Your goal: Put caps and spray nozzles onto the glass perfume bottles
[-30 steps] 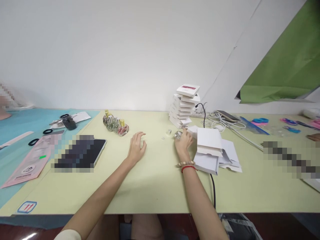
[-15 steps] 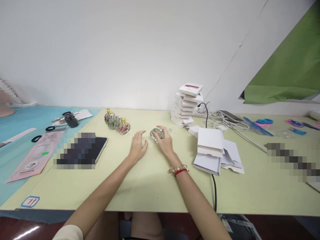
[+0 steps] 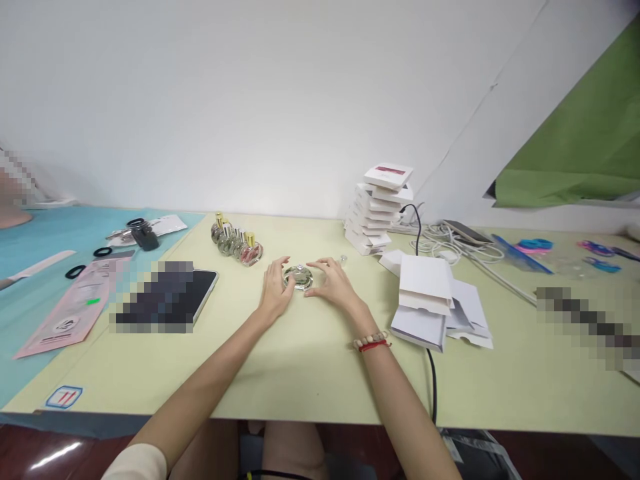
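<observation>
We have both bare hands around a round, clear glass bottle with a small silvery top [image 3: 299,279], at the middle of the pale yellow tabletop [image 3: 300,380]. Our left hand [image 3: 275,288] curves about the bottle's left side, fingers half bent and parted from the thumb, which overlaps the near left edge of the glass. Our right hand [image 3: 336,283] faces it from the other side, thumb and fingers spread in a wide C, their tips at the right edge and a gap between palm and bottle. We cannot tell whether either hand presses on the glass or grips it, nor whether the bottle stands upright or leans. On our right wrist we wear a pale beaded bracelet [image 3: 363,342] and a red cord [image 3: 375,346].

Just beyond our right fingers lies a small, clear, cap-like piece [image 3: 343,259]. To the left of the bottle and farther back, we see a cluster of round glass bottles with gold and silver caps [image 3: 237,245]. Behind and to the right rises a stack of flat white cardboard boxes [image 3: 376,217], with opened white cartons [image 3: 425,293] nearer us.
</observation>
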Demonstrator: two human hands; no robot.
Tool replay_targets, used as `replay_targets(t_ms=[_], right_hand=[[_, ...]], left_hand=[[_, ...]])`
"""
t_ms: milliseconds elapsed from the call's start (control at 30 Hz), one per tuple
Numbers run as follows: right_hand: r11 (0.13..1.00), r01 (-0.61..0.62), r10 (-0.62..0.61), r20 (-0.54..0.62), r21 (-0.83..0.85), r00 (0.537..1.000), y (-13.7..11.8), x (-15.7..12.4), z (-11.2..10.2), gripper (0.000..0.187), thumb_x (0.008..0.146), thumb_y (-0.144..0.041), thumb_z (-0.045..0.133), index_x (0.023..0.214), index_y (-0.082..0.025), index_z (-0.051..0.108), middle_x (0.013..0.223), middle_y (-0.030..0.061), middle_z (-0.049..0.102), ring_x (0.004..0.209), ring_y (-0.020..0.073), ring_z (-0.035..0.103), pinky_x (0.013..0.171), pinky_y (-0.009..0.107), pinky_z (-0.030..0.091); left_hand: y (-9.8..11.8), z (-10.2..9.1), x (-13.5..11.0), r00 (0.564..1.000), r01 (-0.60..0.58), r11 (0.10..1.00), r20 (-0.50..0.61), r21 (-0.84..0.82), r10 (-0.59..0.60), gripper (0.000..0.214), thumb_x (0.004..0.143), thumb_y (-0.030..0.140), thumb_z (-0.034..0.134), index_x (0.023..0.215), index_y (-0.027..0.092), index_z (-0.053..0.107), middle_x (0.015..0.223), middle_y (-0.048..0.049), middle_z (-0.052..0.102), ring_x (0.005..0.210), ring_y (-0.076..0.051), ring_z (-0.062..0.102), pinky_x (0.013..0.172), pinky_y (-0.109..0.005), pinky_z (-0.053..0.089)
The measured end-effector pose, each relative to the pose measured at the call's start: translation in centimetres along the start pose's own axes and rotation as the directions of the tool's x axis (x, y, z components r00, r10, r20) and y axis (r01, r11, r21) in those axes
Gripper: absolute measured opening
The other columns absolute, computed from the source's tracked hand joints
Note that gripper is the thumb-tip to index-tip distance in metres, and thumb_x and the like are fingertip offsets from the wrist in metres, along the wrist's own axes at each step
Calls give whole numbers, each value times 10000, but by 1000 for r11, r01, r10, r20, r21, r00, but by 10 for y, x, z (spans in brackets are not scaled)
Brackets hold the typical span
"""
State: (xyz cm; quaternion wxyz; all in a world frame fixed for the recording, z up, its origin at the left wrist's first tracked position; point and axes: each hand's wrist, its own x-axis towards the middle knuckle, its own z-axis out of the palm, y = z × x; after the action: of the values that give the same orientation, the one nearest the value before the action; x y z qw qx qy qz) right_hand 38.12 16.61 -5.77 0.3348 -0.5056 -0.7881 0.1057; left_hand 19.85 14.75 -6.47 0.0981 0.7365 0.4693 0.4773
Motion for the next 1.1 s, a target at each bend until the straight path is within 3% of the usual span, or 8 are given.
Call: replay_targets(t_ms=[133, 267, 367, 433, 533, 667, 833, 1100], right_hand=[[986, -140, 134, -67, -91, 989, 20, -6, -7, 613, 511, -419, 774, 1075, -256, 599, 1090, 73, 461, 1014, 226, 472, 852, 361, 407], [951, -308, 304, -124, -19, 945, 37, -10, -1, 236, 717, -237, 625, 940, -161, 647, 959, 92, 570, 810, 175, 554, 770, 321, 433], [938, -347, 345, -146, 11, 927, 38, -9, 2, 151, 752, -206, 574, 858, -153, 666, 840, 77, 630, 747, 176, 562, 736, 322, 432], [946, -311, 323, -185, 92, 928, 28, -4, 0, 187, 763, -256, 568, 888, -163, 670, 856, 71, 641, 728, 167, 558, 722, 313, 434], [934, -124, 221, -269, 335, 937, 3, 4, -5, 274, 802, -335, 512, 976, -182, 659, 946, 72, 629, 771, 149, 553, 674, 266, 428], [859, 52, 84, -240, 510, 967, -30, 10, -9, 285, 805, -357, 517, 997, -200, 657, 974, 64, 617, 810, 142, 533, 616, 237, 384], [815, 59, 38, -154, 577, 987, -37, 8, -6, 234, 757, -350, 599, 927, -210, 681, 875, 37, 630, 683, 120, 462, 620, 250, 358], [822, 83, -17, -122, 563, 992, -31, 8, -5, 233, 748, -340, 614, 947, -237, 678, 917, 50, 625, 792, 153, 512, 636, 277, 342]], left_hand=[[1, 0, 1, 999, 43, 999, 22, -13, -43, 404, 835, 318, 434, 1216, 201, 369, 1093, -54, 519, 1010, -150, 475, 913, -322, 344], [3, -1, 2, 997, 62, 998, 57, -25, -61, 387, 834, 388, 451, 1179, 217, 416, 1031, -41, 550, 996, -153, 491, 905, -322, 348], [3, -1, 3, 992, 57, 995, 119, -87, -46, 336, 837, 416, 442, 1095, 203, 480, 1059, -47, 554, 1005, -149, 503, 879, -292, 375], [2, -1, 4, 987, 60, 990, 153, -129, -40, 317, 839, 419, 440, 1058, 197, 497, 1066, -45, 559, 994, -141, 515, 852, -271, 394], [2, -1, 4, 983, 66, 985, 180, -157, -37, 315, 837, 417, 446, 1057, 196, 494, 1048, -38, 571, 970, -136, 529, 828, -261, 404], [2, -1, 4, 978, 50, 986, 209, -159, -16, 316, 843, 409, 437, 1072, 198, 488, 1066, -38, 567, 987, -140, 522, 826, -260, 403], [2, 0, 3, 974, 50, 985, 226, -166, -11, 323, 846, 413, 433, 1089, 204, 476, 1094, -29, 555, 1004, -139, 507, 812, -251, 394], [2, -1, 3, 971, 63, 982, 237, -175, -20, 325, 852, 412, 426, 1105, 212, 462, 1113, -19, 545, 976, -129, 511, 792, -239, 389]])
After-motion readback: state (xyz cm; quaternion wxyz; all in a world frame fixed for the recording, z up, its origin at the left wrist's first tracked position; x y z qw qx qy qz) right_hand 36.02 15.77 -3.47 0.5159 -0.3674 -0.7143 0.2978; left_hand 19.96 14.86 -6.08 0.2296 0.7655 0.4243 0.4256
